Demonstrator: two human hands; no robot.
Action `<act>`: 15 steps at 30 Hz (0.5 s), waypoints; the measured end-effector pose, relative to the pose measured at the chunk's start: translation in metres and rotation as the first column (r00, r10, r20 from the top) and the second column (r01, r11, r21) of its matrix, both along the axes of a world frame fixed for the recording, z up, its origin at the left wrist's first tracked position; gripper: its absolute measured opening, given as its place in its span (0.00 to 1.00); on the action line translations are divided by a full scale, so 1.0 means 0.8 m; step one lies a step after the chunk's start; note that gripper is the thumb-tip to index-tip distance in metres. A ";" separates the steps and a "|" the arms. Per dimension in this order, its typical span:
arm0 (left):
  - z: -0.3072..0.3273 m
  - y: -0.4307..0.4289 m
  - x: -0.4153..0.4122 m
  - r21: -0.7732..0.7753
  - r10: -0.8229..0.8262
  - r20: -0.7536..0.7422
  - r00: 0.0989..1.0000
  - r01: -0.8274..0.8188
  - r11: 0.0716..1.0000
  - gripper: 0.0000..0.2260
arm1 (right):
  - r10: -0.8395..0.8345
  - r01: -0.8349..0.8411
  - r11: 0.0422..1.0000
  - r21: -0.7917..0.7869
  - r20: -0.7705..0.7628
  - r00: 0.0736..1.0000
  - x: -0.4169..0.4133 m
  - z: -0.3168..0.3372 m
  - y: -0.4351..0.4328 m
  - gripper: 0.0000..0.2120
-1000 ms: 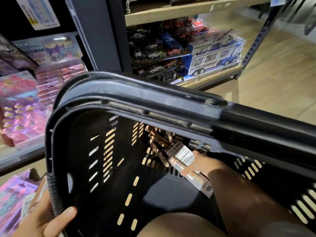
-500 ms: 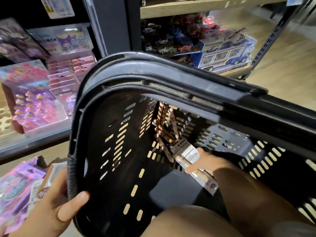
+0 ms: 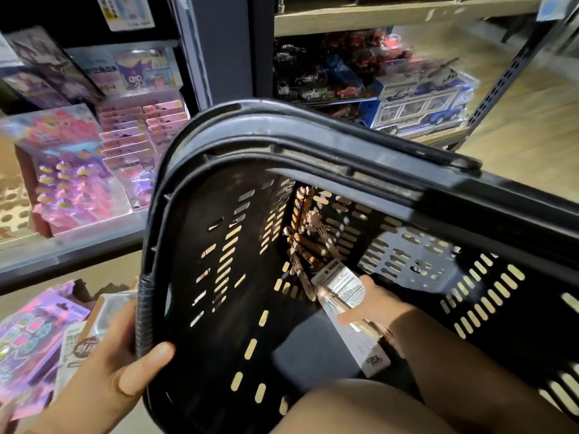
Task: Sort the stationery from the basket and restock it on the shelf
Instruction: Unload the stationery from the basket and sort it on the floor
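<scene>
A black slotted plastic basket point(image 3: 219, 308) fills the middle of the view, tilted toward me. My left hand point(image 3: 112, 368) grips its near left rim, thumb inside. Deep inside, my right hand point(image 3: 372, 305) holds a flat white pen pack with a printed label point(image 3: 344, 289). Several brown figure-topped pens point(image 3: 308, 245) lie piled in the basket's far corner, just beyond the pack.
Pink and purple stationery packs point(image 3: 94, 170) fill the shelf at left. More packs point(image 3: 34, 339) lie lower left beside my left hand. A dark shelf post point(image 3: 219, 48) stands behind the basket, boxed toy trucks point(image 3: 419, 101) to its right. My knee point(image 3: 360, 411) is below.
The basket has shifted right and tilted further, showing more of its inside. My left hand slid up along the rim. My right hand stays on the pen pack.
</scene>
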State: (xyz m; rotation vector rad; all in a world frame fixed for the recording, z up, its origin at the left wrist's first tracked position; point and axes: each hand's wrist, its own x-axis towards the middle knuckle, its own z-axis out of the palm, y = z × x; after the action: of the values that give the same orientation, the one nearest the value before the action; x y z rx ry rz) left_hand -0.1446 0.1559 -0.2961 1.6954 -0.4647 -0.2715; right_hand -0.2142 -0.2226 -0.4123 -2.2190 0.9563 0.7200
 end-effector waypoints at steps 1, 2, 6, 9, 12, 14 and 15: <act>-0.001 0.000 0.000 -0.008 0.002 -0.037 0.999 -0.002 1.000 0.33 | 0.006 -0.006 1.000 -0.023 0.001 1.000 0.001 0.000 0.002 0.45; -0.001 0.002 0.000 -0.018 -0.007 -0.069 0.998 0.006 1.000 0.33 | 0.011 -0.011 0.999 -0.047 0.004 1.000 0.002 0.000 0.003 0.44; -0.001 0.001 -0.005 -0.098 -0.048 -0.182 0.982 0.031 0.995 0.28 | -0.024 0.026 0.999 -0.030 0.041 0.999 0.006 -0.001 0.018 0.46; 0.002 -0.002 -0.008 -0.127 -0.021 -0.297 0.955 -0.018 0.992 0.24 | -0.100 0.100 0.995 0.007 0.044 0.994 0.011 -0.004 0.030 0.50; 0.001 -0.002 -0.010 -0.124 -0.013 -0.307 0.952 -0.026 0.992 0.24 | -0.156 0.156 0.988 0.002 0.071 0.985 0.016 -0.006 0.034 0.52; -0.004 0.003 -0.009 -0.114 -0.019 -0.306 0.952 -0.016 0.993 0.24 | -0.189 0.192 0.981 -0.018 0.093 0.977 0.016 -0.006 0.037 0.50; -0.005 0.003 -0.009 -0.109 -0.018 -0.306 0.952 -0.016 0.994 0.24 | -0.221 0.222 0.975 0.003 0.109 0.969 0.013 -0.008 0.037 0.49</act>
State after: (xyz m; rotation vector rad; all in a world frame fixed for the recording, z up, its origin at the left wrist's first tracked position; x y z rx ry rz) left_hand -0.1522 0.1587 -0.2998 1.5121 -0.2445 -0.4934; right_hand -0.2035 -0.1927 -0.4185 -2.0930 1.1318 0.4890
